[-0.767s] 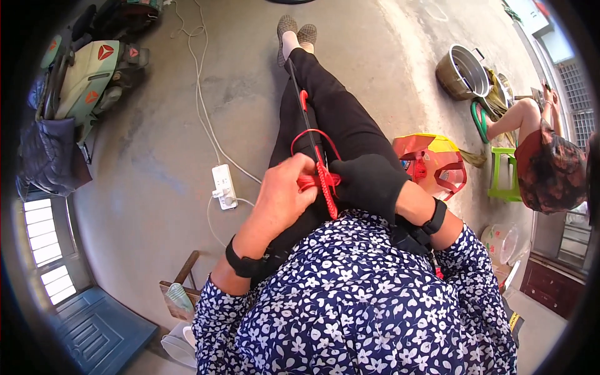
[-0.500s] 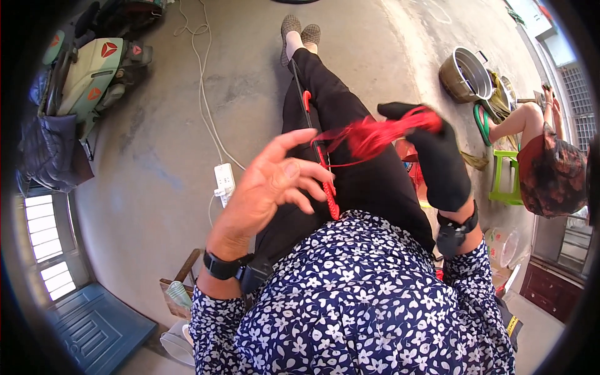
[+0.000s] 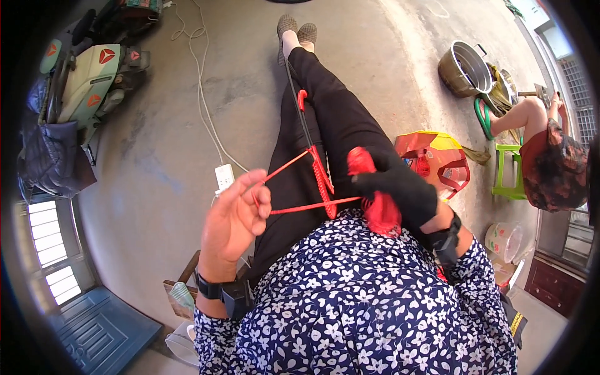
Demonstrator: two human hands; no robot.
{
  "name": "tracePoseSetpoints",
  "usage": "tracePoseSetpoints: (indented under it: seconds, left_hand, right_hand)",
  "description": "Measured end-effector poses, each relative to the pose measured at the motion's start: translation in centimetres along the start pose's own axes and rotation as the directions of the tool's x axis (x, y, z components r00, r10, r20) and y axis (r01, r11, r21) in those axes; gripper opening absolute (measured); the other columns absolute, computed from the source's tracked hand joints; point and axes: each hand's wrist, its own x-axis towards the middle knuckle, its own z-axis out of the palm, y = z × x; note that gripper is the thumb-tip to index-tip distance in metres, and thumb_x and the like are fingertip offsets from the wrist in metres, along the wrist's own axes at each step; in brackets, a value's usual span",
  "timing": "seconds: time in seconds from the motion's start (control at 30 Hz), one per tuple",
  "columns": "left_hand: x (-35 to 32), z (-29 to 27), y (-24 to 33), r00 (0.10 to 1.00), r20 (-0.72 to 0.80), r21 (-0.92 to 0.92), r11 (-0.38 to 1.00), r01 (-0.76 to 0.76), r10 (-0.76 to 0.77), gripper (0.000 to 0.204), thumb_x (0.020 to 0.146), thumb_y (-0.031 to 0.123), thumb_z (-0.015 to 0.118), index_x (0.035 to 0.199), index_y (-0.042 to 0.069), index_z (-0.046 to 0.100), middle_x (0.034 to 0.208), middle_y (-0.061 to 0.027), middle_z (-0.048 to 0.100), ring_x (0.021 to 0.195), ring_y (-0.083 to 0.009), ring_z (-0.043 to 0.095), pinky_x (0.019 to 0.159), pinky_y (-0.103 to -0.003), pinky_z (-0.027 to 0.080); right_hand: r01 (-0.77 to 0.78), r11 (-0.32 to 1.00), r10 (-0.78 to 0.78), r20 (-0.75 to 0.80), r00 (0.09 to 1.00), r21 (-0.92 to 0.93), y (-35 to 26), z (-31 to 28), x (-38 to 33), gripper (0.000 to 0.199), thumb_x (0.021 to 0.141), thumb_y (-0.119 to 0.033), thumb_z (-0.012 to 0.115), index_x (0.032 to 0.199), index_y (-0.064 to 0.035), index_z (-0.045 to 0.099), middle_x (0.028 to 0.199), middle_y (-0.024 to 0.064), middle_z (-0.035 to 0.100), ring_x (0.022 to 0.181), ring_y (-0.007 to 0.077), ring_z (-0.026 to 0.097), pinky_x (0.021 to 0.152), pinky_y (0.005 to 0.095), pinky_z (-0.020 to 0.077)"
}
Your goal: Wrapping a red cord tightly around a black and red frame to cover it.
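- The fingers of the left hand are loosely curled, and red cord is looped over them; whether it is pinched by the thumb cannot be told.
- A red bundle is gripped by the right hand, which is covered by a black glove, its fingers closed around the bundle.
- Red emblems are borne by the scooter at the left; the print on the red and yellow bag is too small to be read.
- The bundle's middle is hidden by the glove, whose fingertips are blurred; a second person is partly cut off by the dark rim at the right.
- One strand is stretched from the left hand to the upper end of a red braid, another across the braid to the glove.
- The braid is laid over the black trousers, its lower end close to the hem of the floral top.
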Motion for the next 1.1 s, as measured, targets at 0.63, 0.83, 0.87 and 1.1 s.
tracePoseSetpoints:
  seconds: [0.63,0.83,0.87,1.1]
  left_hand:
    - [4.4,-0.4,-1.3,0.989,-0.134,0.583,0.812,0.033,0.056,0.034,0.098,0.024,0.053,0.115,-0.004,0.061,0.096,-0.0053,0.064,0.069,-0.0073,0.056,0.049,-0.019,0.045]
    - [7.6,-0.8,-2.5,0.982,-0.131,0.408,0.895,0.180,-0.138,0.023,0.096,0.018,0.058,0.107,-0.002,0.062,0.078,0.0013,0.057,0.056,-0.0018,0.044,0.041,-0.016,0.034]
    - [7.7,-0.8,-2.5,0.981,-0.135,0.406,0.895,0.186,-0.143,0.023,0.096,0.018,0.058,0.107,-0.002,0.062,0.078,0.0013,0.057,0.056,-0.0018,0.044,0.041,-0.016,0.034]
    - [7.0,-0.7,-2.9,0.973,-0.115,0.410,0.883,0.229,-0.199,0.015,0.095,0.015,0.058,0.100,0.001,0.061,0.076,0.0018,0.056,0.052,-0.0022,0.043,0.038,-0.016,0.031]
  right_hand:
    - [0.359,0.576,-0.165,0.326,0.931,-0.734,3.8,3.6,2.5,0.061,0.074,-0.035,0.076,0.118,0.0006,0.052,0.085,0.0219,0.065,0.078,0.0385,0.064,0.068,0.0418,0.0516]
    - [0.374,0.613,-0.184,0.335,0.924,-0.696,3.9,3.5,2.6,0.058,0.075,-0.037,0.075,0.115,-0.0014,0.052,0.077,0.0198,0.064,0.071,0.0357,0.065,0.064,0.0406,0.0512]
    - [0.389,0.579,-0.174,0.357,0.918,-0.716,4.0,3.3,2.7,0.058,0.075,-0.037,0.075,0.115,-0.0016,0.053,0.077,0.0194,0.064,0.070,0.0353,0.065,0.063,0.0405,0.0512]
    - [0.401,0.551,-0.201,0.350,0.915,-0.732,3.9,3.2,2.7,0.055,0.074,-0.041,0.075,0.109,-0.0017,0.056,0.076,0.0185,0.064,0.070,0.0356,0.065,0.063,0.0411,0.0514]
